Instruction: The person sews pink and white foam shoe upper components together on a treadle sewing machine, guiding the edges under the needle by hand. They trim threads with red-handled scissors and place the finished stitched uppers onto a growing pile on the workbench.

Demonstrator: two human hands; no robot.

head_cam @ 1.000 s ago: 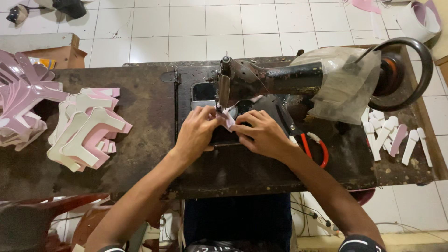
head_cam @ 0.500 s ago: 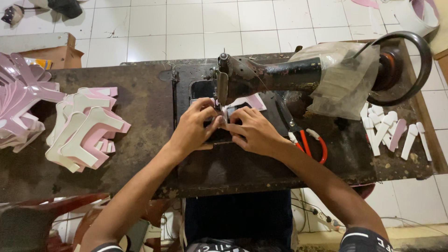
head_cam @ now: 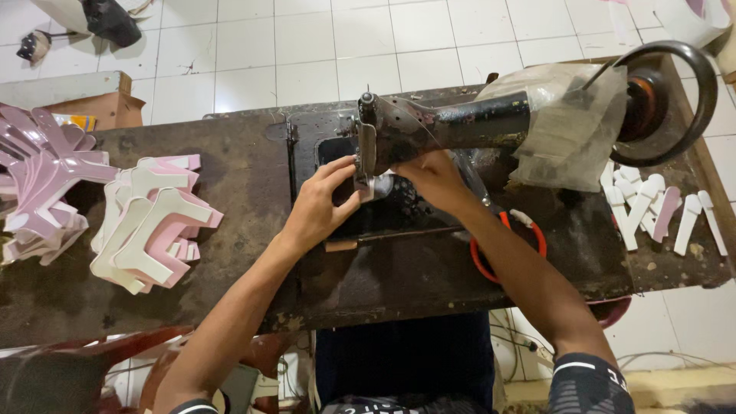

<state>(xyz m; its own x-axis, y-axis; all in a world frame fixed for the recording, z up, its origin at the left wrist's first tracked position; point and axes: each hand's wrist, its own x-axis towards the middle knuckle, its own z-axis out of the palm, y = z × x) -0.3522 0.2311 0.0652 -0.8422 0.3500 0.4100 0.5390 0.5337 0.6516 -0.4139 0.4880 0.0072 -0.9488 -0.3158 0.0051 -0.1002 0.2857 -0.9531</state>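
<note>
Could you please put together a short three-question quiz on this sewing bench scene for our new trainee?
1. True or false: both hands rest at the needle end of the old black metal sewing machine.
2. Which side of the dark worn wooden table holds the stack of pink-and-white cut pieces: the person's left or right?
3. What lies under the right forearm?

Key: 1. True; left hand, right hand. 2. Left. 3. Orange-handled scissors.
</note>
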